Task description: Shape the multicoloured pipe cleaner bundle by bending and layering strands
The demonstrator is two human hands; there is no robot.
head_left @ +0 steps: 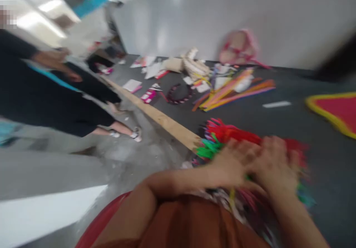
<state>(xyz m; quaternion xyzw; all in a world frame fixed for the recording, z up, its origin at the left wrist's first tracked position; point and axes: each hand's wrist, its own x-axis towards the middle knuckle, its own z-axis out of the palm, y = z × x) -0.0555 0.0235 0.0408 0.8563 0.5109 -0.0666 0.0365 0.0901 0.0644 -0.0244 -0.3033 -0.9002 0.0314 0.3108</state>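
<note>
Dark tabletop (253,119), edged with a wooden strip (164,122) and backed by a grey panel (200,14), is seen in the head view. Red strands (243,134) and green strands (207,149) are heaped at its near side, under both hands. Left hand (229,162) and right hand (278,164) are laid side by side over the heap, fingers spread across the red; whether any strands are gripped cannot be told through the blur. Judged light, soft and bendable, unlikely to be broken but easily scattered; best gathered mid-length, with both palms. White marks are noted on a pink packet (149,96); no lettering or brand can be read.
</note>
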